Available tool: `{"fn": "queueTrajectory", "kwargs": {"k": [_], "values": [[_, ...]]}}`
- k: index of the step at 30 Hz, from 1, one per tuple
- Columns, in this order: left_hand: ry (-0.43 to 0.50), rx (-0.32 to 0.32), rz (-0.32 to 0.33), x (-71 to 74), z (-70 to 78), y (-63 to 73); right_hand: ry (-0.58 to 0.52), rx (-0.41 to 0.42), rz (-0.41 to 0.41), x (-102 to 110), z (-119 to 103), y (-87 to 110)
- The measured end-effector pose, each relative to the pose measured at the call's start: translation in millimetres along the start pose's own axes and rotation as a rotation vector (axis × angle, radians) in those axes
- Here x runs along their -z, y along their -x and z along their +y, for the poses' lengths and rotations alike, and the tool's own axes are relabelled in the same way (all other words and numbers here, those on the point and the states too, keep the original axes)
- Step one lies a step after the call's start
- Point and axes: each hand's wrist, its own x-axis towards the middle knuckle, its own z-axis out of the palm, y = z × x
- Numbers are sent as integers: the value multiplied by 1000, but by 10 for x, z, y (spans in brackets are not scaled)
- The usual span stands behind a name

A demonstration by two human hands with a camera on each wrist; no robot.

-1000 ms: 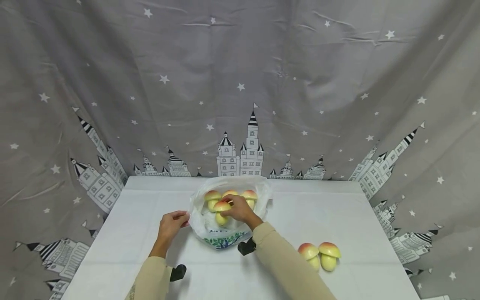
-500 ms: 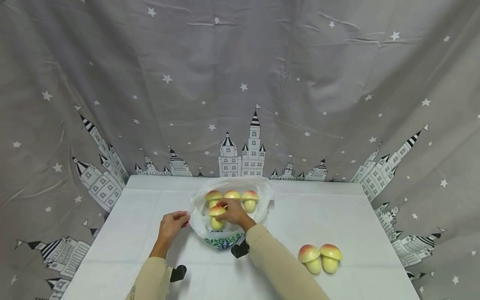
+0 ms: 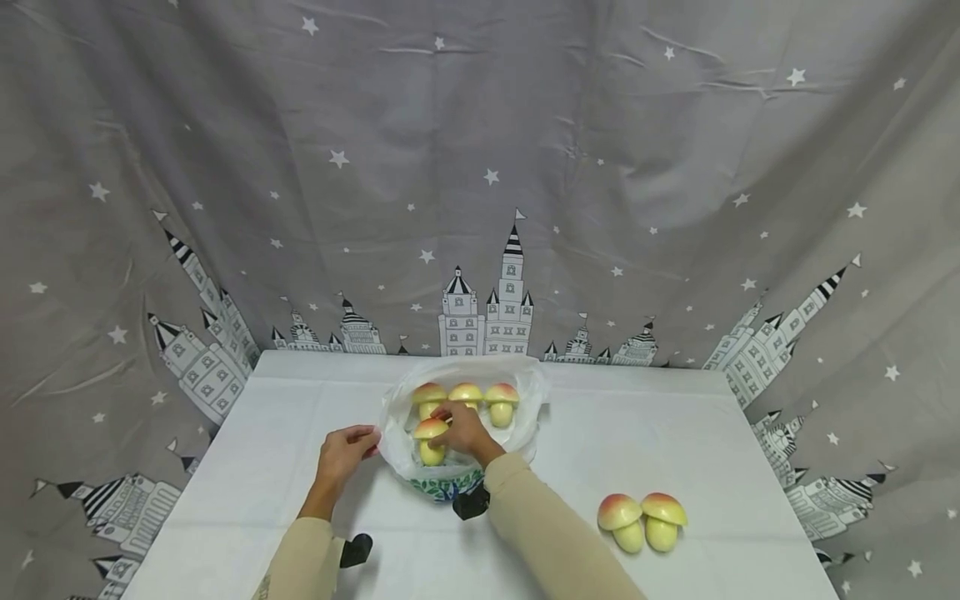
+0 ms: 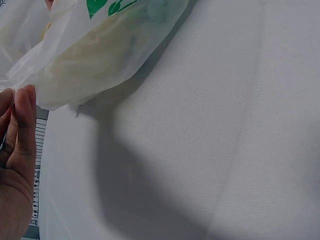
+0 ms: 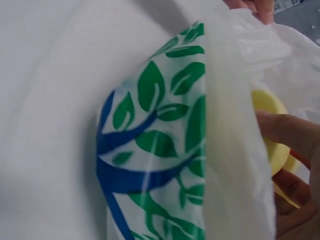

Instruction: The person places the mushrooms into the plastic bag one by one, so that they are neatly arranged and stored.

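Observation:
A white plastic bag (image 3: 427,368) with a green leaf print stands with its mouth wide at the back middle of the table. My left hand (image 3: 341,457) pinches the left edge of its mouth between thumb and fingers. Inside the bag, my right hand (image 3: 463,433) grips a toy mushroom (image 3: 431,452) with a red-yellow cap and yellow stem, cap toward the back. Its yellow surface (image 5: 267,102) shows past the bag's edge in the right wrist view. Behind it in the bag sit three similar mushrooms (image 3: 502,404), the middle one partly covered by my right hand.
Two more toy mushrooms, a left one (image 3: 621,522) and a right one (image 3: 662,521), lie side by side at the front right of the white-covered table (image 3: 585,442). A grey curtain (image 3: 375,125) printed with stars and castles hangs behind the table.
My right hand has moved the mushroom to the left and toward the front of the bag, lower in it. My left hand keeps its pinch on the bag's edge.

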Motion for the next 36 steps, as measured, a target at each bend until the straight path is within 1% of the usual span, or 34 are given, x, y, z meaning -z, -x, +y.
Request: {"fn": "queueTrajectory", "kwargs": {"k": [9, 16, 18, 21, 24, 28, 32, 36], "values": [[-15, 13, 6, -6, 3, 9, -27, -39, 30, -82, 27, 9], [-22, 5, 5, -4, 27, 16, -57, -62, 0, -50, 7, 14], [-21, 1, 1, -3, 28, 16, -72, -60, -18, -9, -10, 30], [-22, -2, 1, -7, 27, 7, -106, -33, -42, 78, -36, 58], [-26, -7, 0, -25, 29, -9, -155, 17, -52, 195, -42, 98], [-33, -6, -2, -36, 28, -23, -213, 76, -63, 337, 10, 144], [-44, -8, -2, -32, 40, -6, -268, 95, -69, 494, 67, 214], [-54, -8, 3, -29, 40, 9, -296, 81, -58, 663, 131, 313]]}}
